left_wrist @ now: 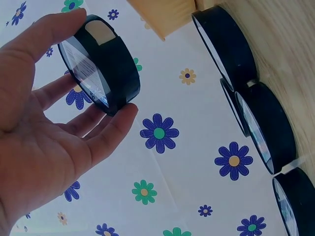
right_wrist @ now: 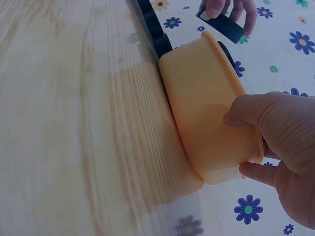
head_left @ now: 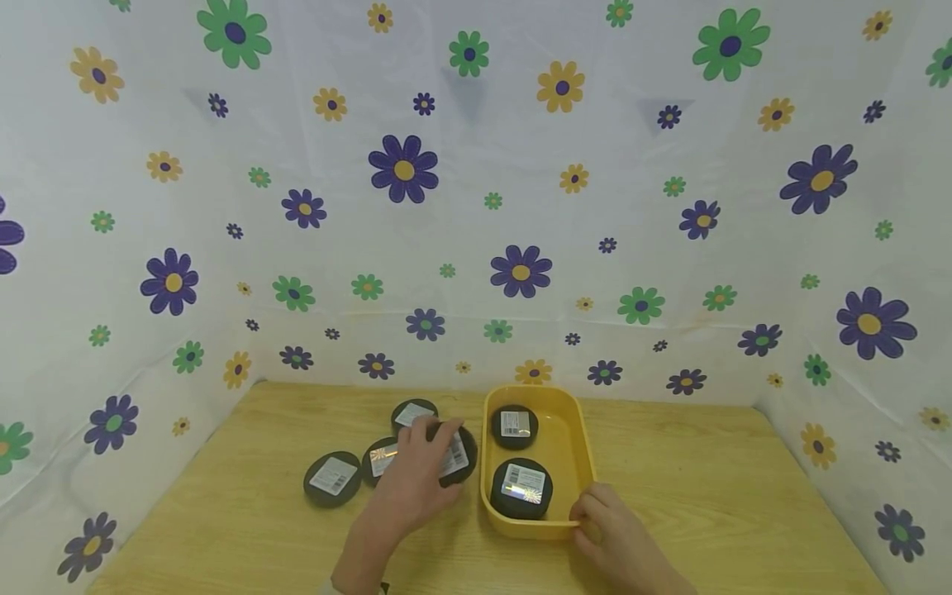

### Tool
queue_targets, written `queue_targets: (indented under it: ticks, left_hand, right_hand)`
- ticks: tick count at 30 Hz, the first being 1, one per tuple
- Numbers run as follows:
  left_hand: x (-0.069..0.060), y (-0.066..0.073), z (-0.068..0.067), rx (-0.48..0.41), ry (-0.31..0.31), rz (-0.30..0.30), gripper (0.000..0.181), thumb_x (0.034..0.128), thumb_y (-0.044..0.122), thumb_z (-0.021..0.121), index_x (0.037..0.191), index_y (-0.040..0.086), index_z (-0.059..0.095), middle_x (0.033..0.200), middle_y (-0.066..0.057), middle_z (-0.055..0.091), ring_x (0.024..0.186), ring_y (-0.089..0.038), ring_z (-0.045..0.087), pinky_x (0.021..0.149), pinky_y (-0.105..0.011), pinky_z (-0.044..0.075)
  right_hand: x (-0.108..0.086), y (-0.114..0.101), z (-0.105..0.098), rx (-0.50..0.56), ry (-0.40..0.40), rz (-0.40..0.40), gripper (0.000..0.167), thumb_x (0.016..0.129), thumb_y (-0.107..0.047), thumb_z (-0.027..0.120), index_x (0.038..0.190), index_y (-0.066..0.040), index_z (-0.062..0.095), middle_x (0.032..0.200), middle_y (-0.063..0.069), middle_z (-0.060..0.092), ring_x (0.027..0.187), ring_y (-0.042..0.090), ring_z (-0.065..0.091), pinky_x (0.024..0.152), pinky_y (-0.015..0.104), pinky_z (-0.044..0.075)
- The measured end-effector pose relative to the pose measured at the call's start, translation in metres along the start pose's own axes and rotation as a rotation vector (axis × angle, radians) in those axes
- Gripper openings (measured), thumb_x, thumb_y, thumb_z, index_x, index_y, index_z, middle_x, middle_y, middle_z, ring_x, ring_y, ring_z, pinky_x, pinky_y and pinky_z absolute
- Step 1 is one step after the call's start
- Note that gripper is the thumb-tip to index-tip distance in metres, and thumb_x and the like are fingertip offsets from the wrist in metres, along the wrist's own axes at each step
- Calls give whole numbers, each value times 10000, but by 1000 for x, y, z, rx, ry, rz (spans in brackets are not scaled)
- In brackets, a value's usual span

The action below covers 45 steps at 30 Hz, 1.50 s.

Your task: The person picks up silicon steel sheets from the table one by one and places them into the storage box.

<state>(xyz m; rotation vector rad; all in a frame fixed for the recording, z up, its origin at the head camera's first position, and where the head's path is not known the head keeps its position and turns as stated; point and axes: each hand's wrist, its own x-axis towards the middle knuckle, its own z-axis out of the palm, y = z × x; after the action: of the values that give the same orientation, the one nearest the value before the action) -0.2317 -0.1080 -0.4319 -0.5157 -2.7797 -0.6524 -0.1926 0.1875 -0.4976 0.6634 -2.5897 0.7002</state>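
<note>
The left hand [head_left: 411, 481], fingers [left_wrist: 115, 129] pinching a black round tin [head_left: 467, 454], holds it over the counter [head_left: 692, 479], just left of the yellow bin [head_left: 571, 446], which runs lengthwise toward the counter's far edge, its near right corner gripped by the right hand [head_left: 617, 533].

High head view, forward and down, plus close, tilted wrist views, both with the held black disc [left_wrist: 110, 69]

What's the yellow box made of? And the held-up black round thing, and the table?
The yellow box looks like smooth plastic: rounded corners and a moulded-looking rim. The black round thing is probably plastic, judging by its smooth, faintly shiny side, but painted metal is possible. The table looks like glossy wood, or a wood print: it has grain streaks and mirrors the box.
</note>
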Motion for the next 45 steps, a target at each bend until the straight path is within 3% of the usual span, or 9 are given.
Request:
queue_targets:
  ticks: [7,20,32,45]
  left_hand:
    - [3,3,0,-3,17,6,772,735,180,817,1421,183,464,1388,-208,387,1254,-418,406,783,-473,540]
    - [13,1,4,23,7,16,783,737,192,823,1427,187,452,1401,-216,387,1258,-426,415,752,-466,552]
    - [29,3,13,46,-20,5,781,755,217,830,1435,217,447,1444,-183,375,1280,-400,418,756,-498,557]
    - [57,8,19,70,-79,60,813,781,212,809,1478,235,392,1487,-195,327,1334,-400,372,879,-521,537]
  right_hand:
    - [0,3,0,-2,-16,43,277,753,-61,786,842,-243,597,907,-181,454,860,11,460,795,250,519]
    - [1,4,-1,2,21,-1,291,740,-45,797,835,-231,594,909,-177,465,864,19,466,783,256,515]
    - [2,-3,-4,1,-93,111,220,803,-87,764,868,-235,614,912,-157,471,882,39,476,840,287,531]
    - [0,0,-2,10,-15,30,250,756,-44,773,838,-215,609,899,-170,478,854,28,472,779,256,517]
